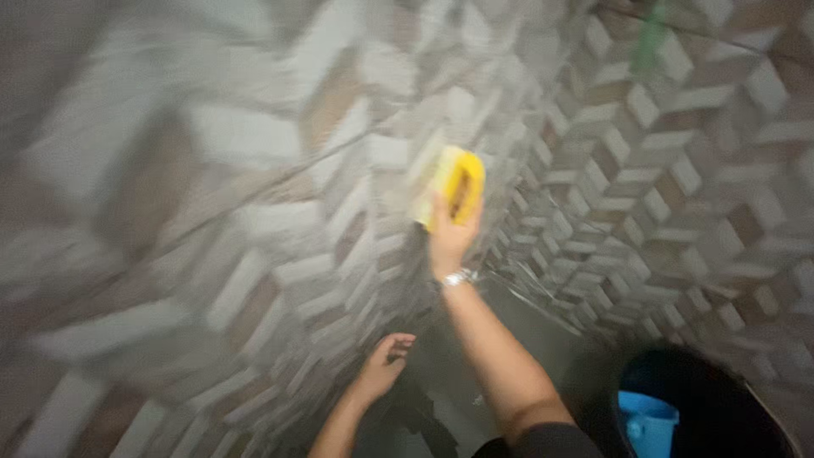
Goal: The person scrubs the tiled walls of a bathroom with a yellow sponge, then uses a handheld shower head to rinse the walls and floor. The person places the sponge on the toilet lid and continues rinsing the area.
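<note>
My right hand (pixel 452 231) grips a yellow scrubbing brush (pixel 454 184) and presses it flat against a wall of grey, white and brown patterned tiles (pixel 280 212), near the corner where two walls meet. A metal watch sits on that wrist. My left hand (pixel 383 363) is lower down, fingers loosely curled and apart, resting on or close to the same tiled wall, holding nothing. The picture is blurred by motion.
A dark bucket (pixel 729 416) with a blue scoop (pixel 649 421) inside stands at the lower right. The second tiled wall (pixel 678 170) runs to the right of the corner. A green object (pixel 651 38) shows at the top right. Grey floor lies below.
</note>
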